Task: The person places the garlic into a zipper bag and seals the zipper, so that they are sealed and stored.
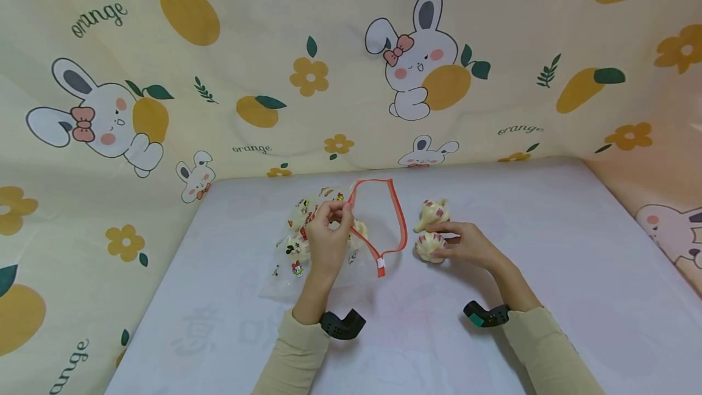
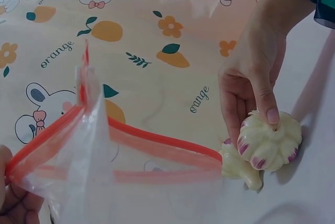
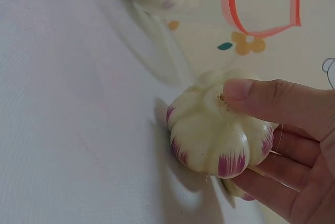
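Plastic bag (image 1: 298, 249) is in left grip (image 1: 329, 239), garlic bulb (image 1: 428, 247) in right grip (image 1: 470, 245).

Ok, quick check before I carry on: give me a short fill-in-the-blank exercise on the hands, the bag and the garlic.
1. The left hand holds a plastic bag whose zip mouth stands ____, not closed.
2. Outside that bag, the garlic bulbs in view number ____.
3. In the right wrist view, the right hand has its ____ on the face of the nearer bulb, opposite its fingers.

Missing words: open; two; thumb.
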A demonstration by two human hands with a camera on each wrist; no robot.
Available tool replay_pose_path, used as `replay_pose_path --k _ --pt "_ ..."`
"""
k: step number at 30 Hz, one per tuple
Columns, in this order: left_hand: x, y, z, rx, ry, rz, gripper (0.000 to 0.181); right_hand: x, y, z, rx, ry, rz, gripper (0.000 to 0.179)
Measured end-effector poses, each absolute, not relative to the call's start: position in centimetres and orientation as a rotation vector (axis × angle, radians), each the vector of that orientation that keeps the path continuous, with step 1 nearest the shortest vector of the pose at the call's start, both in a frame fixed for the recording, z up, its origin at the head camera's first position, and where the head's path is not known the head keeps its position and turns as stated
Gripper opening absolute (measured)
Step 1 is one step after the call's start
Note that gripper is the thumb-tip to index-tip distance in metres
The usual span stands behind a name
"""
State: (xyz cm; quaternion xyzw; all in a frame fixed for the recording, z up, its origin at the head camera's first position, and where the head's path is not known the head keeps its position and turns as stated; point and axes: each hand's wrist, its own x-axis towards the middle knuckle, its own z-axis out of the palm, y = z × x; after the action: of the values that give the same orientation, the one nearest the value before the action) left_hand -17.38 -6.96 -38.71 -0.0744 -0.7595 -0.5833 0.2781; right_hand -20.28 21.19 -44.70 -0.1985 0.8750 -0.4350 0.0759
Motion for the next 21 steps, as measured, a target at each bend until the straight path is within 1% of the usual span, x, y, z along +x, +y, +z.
replay_pose_path --k 21 --pt "-17.51 -7.12 -38.9 -0.207 -2.035 -1.573 0.01 -20.14 21.09 -43.99 -0.555 2.622 -1.341 0.047"
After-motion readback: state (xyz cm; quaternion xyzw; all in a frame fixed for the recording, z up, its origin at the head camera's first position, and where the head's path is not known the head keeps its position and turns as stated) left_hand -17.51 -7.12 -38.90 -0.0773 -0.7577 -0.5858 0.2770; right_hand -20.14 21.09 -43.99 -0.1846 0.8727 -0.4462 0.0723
